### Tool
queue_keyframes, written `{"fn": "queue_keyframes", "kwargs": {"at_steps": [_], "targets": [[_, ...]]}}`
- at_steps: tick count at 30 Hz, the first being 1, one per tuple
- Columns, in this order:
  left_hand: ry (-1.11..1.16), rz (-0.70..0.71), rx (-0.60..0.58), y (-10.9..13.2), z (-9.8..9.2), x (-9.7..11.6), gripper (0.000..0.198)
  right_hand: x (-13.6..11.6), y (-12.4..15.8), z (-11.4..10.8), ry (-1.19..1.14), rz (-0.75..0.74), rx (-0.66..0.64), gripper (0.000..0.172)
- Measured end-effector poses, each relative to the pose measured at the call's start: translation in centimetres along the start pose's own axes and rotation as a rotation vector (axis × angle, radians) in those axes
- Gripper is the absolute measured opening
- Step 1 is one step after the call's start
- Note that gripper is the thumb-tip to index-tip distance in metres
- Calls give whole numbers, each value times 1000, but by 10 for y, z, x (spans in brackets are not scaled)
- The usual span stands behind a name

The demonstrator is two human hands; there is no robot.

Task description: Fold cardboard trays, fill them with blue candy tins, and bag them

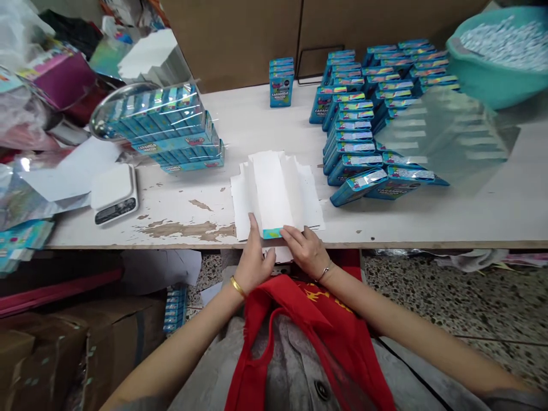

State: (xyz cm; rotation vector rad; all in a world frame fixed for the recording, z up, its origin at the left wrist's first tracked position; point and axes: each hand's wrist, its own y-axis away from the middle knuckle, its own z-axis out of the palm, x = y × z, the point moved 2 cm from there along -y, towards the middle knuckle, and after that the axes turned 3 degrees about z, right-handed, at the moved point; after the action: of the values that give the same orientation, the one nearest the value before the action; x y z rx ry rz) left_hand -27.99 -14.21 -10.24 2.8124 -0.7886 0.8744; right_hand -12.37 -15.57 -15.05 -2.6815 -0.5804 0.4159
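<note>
At the white tabletop's (428, 220) near edge, our left hand (252, 264) and right hand (306, 249) pinch white paper sheets (274, 188) around a blue cardboard box (272, 233) pointing straight away.

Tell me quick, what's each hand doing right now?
Left hand: open, forefinger pressing the paper down.
Right hand: fingers on the paper over the box; grip cannot be told.

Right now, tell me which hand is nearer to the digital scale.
Left. The left hand rests on the white paper, to the right of the digital scale; the right hand lies beside it, farther right.
</note>
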Motion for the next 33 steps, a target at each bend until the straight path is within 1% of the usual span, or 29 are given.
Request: {"fn": "queue_keyframes", "kwargs": {"at_steps": [1, 2, 3, 4, 5, 6, 8, 9, 10, 13, 15, 17, 19, 20, 21, 22, 23, 24, 25, 26, 27, 29, 30, 31, 33], "targets": [[-69, 31, 40, -3, -9, 3, 89, -1, -2, -1, 5, 11, -9, 37], [-151, 81, 52, -7, -15, 8, 87, -2, -4, -2, 4, 22, -27, 35], [-235, 140, 19, -12, -20, 13, 84, -3, -7, -3, -2, 37, -52, 33], [-308, 195, -66, -17, -22, 19, 80, -3, -9, -5, -9, 55, -78, 32], [-370, 232, -176, -24, -22, 24, 76, -4, -12, -6, -16, 72, -99, 31], [-426, 245, -284, -31, -22, 29, 72, -5, -15, -8, -20, 89, -114, 31], [-526, 212, -446, -46, -20, 36, 64, -7, -19, -10, -15, 117, -121, 31], [-565, 189, -495, -53, -19, 39, 61, -8, -20, -10, -9, 127, -125, 31], [-591, 165, -524, -59, -18, 41, 59, -8, -21, -9, -5, 136, -133, 31], [-586, 92, -552, -77, -16, 40, 52, -8, -21, -3, -37, 179, -137, 28], [-538, 58, -571, -88, -16, 33, 42, -8, -17, -1, -106, 221, -55, 32], [-467, 37, -618, -96, -17, 24, 35, -9, -13, -5, -222, 228, 79, 43], [-353, -11, -710, -103, -18, 14, 39, -11, -9, -13, -352, 199, 206, 58], [-290, -50, -761, -104, -18, 10, 42, -10, -9, -17, -409, 207, 254, 65], [-242, -89, -798, -105, -17, 8, 43, -9, -10, -21, -455, 250, 288, 73], [-216, -118, -818, -105, -16, 8, 41, -5, -12, -23, -487, 324, 307, 78], [-211, -124, -814, -104, -14, 10, 36, -1, -15, -24, -511, 411, 308, 80], [-222, -108, -787, -102, -13, 15, 28, 5, -19, -23, -531, 491, 293, 78], [-233, -75, -755, -99, -11, 21, 21, 13, -23, -21, -549, 542, 261, 72], [-226, -26, -733, -95, -9, 29, 17, 21, -28, -19, -570, 550, 217, 65], [-193, 40, -733, -90, -9, 37, 16, 31, -32, -17, -591, 520, 163, 60], [-87, 189, -719, -86, -14, 48, 20, 50, -37, -15, -618, 395, 40, 60], [-54, 243, -663, -87, -21, 49, 21, 60, -38, -16, -614, 322, -16, 62], [-54, 281, -566, -91, -30, 46, 24, 68, -37, -18, -596, 248, -65, 66], [-174, 294, -306, -106, -51, 29, 34, 78, -34, -22, -517, 121, -132, 72]]}}
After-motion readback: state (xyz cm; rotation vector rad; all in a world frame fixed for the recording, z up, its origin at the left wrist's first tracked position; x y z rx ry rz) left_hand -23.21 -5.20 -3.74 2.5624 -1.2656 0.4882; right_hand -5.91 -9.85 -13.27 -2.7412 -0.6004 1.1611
